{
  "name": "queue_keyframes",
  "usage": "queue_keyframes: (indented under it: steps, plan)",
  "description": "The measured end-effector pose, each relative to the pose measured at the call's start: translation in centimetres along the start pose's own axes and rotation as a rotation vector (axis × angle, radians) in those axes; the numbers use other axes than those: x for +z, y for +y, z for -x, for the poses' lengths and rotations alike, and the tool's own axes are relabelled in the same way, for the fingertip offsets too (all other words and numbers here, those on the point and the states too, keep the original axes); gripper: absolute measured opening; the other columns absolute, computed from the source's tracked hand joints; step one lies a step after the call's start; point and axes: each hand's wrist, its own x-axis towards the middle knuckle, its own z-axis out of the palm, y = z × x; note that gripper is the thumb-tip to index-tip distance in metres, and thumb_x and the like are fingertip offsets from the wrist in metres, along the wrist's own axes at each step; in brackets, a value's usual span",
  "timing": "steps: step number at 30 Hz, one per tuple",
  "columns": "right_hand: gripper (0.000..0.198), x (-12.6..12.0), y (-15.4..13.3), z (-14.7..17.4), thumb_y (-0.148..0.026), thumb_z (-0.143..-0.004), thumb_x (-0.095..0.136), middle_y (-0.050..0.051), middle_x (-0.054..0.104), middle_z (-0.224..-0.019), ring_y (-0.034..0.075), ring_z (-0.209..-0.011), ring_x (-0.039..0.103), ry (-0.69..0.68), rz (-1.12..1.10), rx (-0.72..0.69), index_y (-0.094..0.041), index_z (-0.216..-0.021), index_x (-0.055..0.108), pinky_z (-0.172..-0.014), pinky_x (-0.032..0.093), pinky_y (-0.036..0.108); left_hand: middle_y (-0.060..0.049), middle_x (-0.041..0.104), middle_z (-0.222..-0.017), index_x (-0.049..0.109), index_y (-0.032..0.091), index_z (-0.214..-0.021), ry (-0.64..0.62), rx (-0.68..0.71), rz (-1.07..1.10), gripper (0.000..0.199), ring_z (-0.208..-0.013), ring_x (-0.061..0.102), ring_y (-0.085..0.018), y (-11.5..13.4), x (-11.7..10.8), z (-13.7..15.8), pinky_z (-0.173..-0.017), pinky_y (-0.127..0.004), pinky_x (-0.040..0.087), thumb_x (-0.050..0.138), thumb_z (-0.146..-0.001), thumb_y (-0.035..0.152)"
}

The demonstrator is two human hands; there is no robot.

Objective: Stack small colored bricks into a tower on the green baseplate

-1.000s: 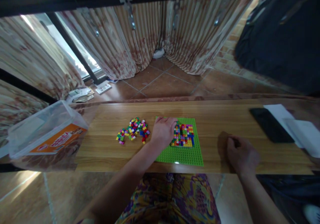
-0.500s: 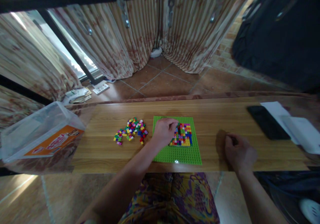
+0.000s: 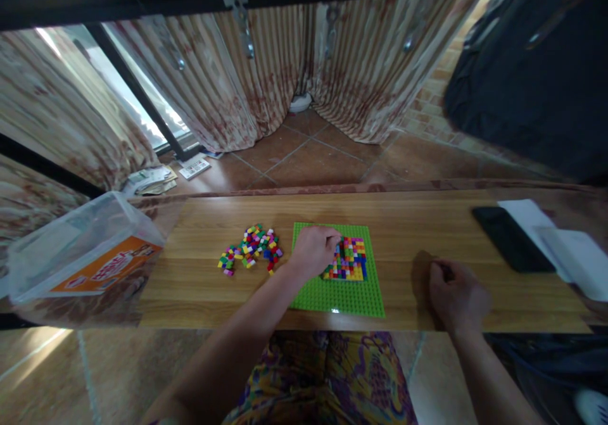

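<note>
My left hand [image 3: 314, 249] is over the left part of a block of small coloured bricks [image 3: 350, 261] on a green baseplate [image 3: 332, 298]. Its thumb and fingers are pinched together at the block's upper left, and whatever they hold is too small or hidden to make out. Part of the block lies out of sight under this hand. To the left of the baseplate, a loose pile of small coloured bricks [image 3: 254, 244] is spread on the wooden table [image 3: 190, 285]. My right hand [image 3: 458, 292] rests on the table to the right, fingers curled into a loose fist, with no object showing.
A clear plastic box [image 3: 85, 247] with an orange label stands at the left end. On the right lie a black phone-like slab [image 3: 513, 238] and white papers [image 3: 577, 260]. Striped curtains [image 3: 275, 64] hang beyond the table, above a tiled floor [image 3: 323, 152].
The whole view has shifted slightly. My left hand stays pinched at the upper left of the brick block, and my right hand keeps its place on the table.
</note>
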Motion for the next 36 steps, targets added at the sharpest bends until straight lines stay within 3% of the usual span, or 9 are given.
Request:
queue_keyframes:
  steps: [16,20,24,29,36]
  plan:
    - [0.037,0.1,0.2,-0.1,-0.039,-0.091,0.052,0.012,0.073,-0.096,0.021,-0.073,0.056,-0.009,0.044,-0.017,-0.016,-0.103,0.077,-0.065,0.034,0.033,-0.007,0.081,-0.097,0.078,0.017,-0.101,0.042,-0.078,0.110,0.031,-0.087,0.073,-0.020,-0.1,1.2,0.6,-0.085,-0.030,0.056,0.048,-0.099,0.022]
    - [0.037,0.1,0.5,-0.2,-0.040,-0.091,0.052,0.012,0.073,-0.099,0.022,-0.072,0.056,-0.029,0.065,0.006,-0.018,-0.105,0.078,-0.064,0.033,0.034,-0.008,0.079,-0.111,0.074,0.018,-0.113,0.133,-0.045,0.134,0.030,-0.101,0.073,-0.020,-0.5,1.3,1.6,-0.095,-0.032,0.056,0.049,-0.098,0.019]
    - [0.039,0.3,0.9,-0.3,-0.045,-0.089,0.053,0.012,0.074,-0.099,0.023,-0.070,0.055,-0.062,0.079,0.066,-0.021,-0.106,0.078,-0.063,0.034,0.036,-0.008,0.078,-0.113,0.072,0.019,-0.113,0.269,-0.025,0.038,0.028,-0.106,0.071,-0.021,-2.3,-0.3,4.4,-0.100,-0.035,0.055,0.051,-0.096,0.013]
    - [0.037,0.7,1.5,-0.2,-0.047,-0.087,0.053,0.016,0.073,-0.100,0.029,-0.071,0.059,-0.041,0.047,0.055,-0.025,-0.102,0.079,-0.061,0.035,0.042,-0.007,0.076,-0.102,0.073,0.020,-0.100,0.404,-0.170,-0.219,0.018,-0.101,0.070,-0.024,-6.1,-3.6,9.1,-0.096,-0.040,0.057,0.060,-0.090,0.011]
    - [0.036,0.6,1.5,-0.2,-0.048,-0.087,0.052,0.016,0.073,-0.095,0.029,-0.068,0.056,-0.026,0.055,0.037,-0.026,-0.098,0.078,-0.061,0.035,0.043,-0.009,0.074,-0.104,0.076,0.021,-0.100,0.342,-0.164,-0.377,0.020,-0.101,0.068,-0.026,-8.3,-4.3,10.4,-0.097,-0.045,0.055,0.064,-0.088,0.011]
